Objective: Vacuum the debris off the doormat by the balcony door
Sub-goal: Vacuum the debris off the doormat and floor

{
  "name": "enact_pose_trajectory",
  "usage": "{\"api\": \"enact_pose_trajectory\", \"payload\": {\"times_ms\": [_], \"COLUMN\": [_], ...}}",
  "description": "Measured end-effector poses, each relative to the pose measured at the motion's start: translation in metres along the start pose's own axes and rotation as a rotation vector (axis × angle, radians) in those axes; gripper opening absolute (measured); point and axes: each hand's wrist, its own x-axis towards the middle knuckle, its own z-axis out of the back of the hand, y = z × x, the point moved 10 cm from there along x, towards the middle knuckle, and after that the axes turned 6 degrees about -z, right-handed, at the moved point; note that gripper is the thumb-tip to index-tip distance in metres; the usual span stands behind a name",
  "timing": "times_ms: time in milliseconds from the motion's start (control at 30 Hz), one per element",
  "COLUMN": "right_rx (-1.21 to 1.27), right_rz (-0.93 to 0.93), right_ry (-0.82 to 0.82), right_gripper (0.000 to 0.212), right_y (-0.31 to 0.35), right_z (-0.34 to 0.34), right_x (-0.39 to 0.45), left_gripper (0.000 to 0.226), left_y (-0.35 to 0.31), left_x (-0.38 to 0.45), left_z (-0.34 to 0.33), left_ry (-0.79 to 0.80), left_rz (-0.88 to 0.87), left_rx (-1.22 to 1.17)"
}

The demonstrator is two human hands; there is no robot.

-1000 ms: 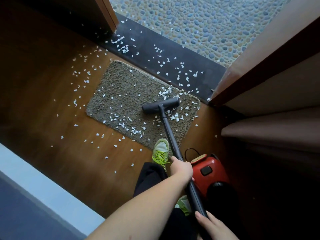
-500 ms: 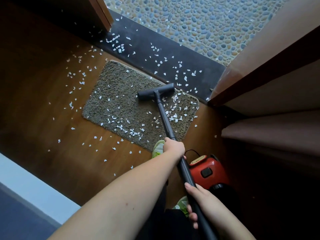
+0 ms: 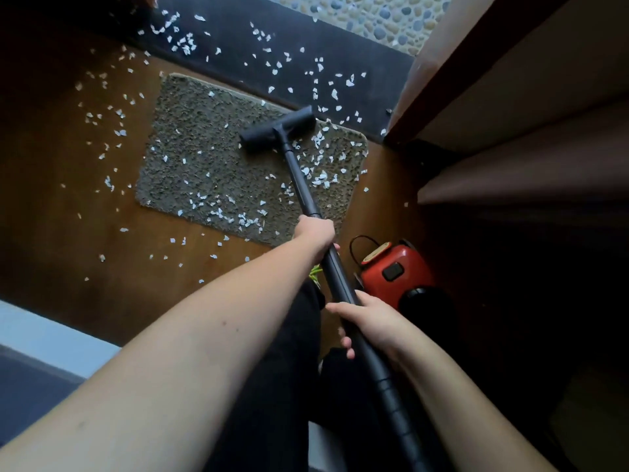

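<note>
Head view: both hands grip the wand over the littered doormat on wood floor.

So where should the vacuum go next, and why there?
Probably pull the vacuum head back toward the feet, angled a bit right. It sits at the doormat's far edge, and the thickest white scraps lie just right of the wand. The left hand and right hand both grip the wand.
</note>
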Motion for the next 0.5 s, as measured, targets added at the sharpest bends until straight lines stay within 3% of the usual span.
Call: {"api": "enact_pose_trajectory", "payload": {"times_ms": [67, 200, 367, 500], "right_rx": [-0.067, -0.273, -0.519, -0.556], "right_rz": [0.016, 0.053, 0.047, 0.049], "right_ry": [-0.035, -0.159, -0.267, -0.307], "right_gripper": [0.017, 0.013, 0.013, 0.018], "right_y": [-0.01, -0.033, -0.066, -0.093], "right_z": [0.007, 0.029, 0.05, 0.06], "right_x": [-0.002, -0.014, -0.04, -0.062], "left_gripper": [0.039, 0.019, 0.033, 0.03], "left_y": [0.007, 0.028, 0.059, 0.084], "left_x": [-0.007, -0.03, -0.058, -0.086], "left_z": [-0.004, -0.02, -0.037, -0.045], "left_ry": [-0.007, 0.026, -0.003, 0.025], "left_rz": [-0.014, -0.022, -0.071, -0.077], "left_rx": [0.014, 0.052, 0.11, 0.074]}}
